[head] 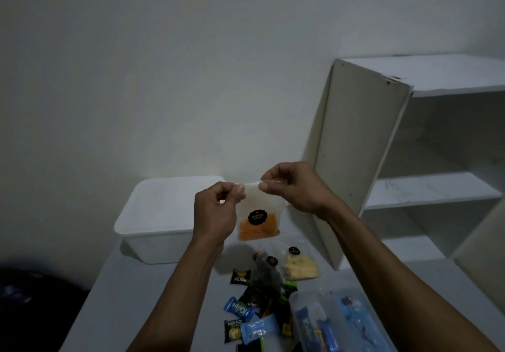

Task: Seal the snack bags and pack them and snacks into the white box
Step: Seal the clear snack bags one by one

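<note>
I hold a clear snack bag [259,220] with orange chips and a round black label up in the air above the table. My left hand [216,212] pinches its top edge at the left corner, and my right hand [289,187] pinches the same edge at the right. The white box [158,215] stands behind the bag at the table's far left, with its lid on. On the table below lie a bag of pale yellow snacks [299,265], a dark bag [266,271] and several small wrapped snacks [246,316].
A clear plastic container [336,321] with blue packets sits at the near right. A white shelf unit [404,160] rises at the right, its side panel close to my right hand. A dark shape [32,302] lies off the table at the lower left.
</note>
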`<state>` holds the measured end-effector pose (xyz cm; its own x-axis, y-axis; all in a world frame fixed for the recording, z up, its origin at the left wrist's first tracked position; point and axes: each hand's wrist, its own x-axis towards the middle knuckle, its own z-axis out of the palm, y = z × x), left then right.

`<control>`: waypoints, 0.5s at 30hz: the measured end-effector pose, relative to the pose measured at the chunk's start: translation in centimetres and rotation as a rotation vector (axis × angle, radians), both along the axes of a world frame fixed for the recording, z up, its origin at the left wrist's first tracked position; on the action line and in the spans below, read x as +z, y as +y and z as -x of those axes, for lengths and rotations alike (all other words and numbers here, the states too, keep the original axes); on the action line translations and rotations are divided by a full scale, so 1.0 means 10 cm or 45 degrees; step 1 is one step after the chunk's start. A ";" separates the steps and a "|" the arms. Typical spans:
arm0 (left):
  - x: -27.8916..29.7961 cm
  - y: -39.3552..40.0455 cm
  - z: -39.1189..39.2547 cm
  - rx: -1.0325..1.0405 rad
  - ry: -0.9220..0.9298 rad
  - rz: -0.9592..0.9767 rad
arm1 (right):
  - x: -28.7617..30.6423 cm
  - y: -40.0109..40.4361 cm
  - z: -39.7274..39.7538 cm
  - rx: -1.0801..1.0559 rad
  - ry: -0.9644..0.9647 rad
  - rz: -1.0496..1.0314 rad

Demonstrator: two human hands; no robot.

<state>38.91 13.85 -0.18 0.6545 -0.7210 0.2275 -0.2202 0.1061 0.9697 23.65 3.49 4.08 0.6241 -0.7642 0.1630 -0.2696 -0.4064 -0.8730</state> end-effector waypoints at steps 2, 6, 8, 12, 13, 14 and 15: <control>0.05 -0.07 0.07 0.008 -0.067 0.005 | 0.10 -0.09 -0.02 0.063 0.123 0.131; 0.14 -0.17 0.11 -0.042 -0.129 0.024 | 0.23 -0.20 -0.05 0.111 0.213 0.302; 0.17 -0.20 0.10 -0.069 -0.107 0.047 | 0.26 -0.25 -0.05 0.127 0.231 0.339; 0.21 -0.24 0.09 -0.043 -0.048 0.091 | 0.33 -0.32 -0.05 0.144 0.257 0.383; 0.22 -0.25 0.10 -0.035 -0.047 0.096 | 0.35 -0.32 -0.06 0.158 0.270 0.405; 0.22 -0.26 0.10 -0.030 -0.051 0.100 | 0.36 -0.33 -0.08 0.173 0.291 0.433; 0.23 -0.27 0.11 -0.025 -0.056 0.102 | 0.38 -0.32 -0.10 0.187 0.318 0.467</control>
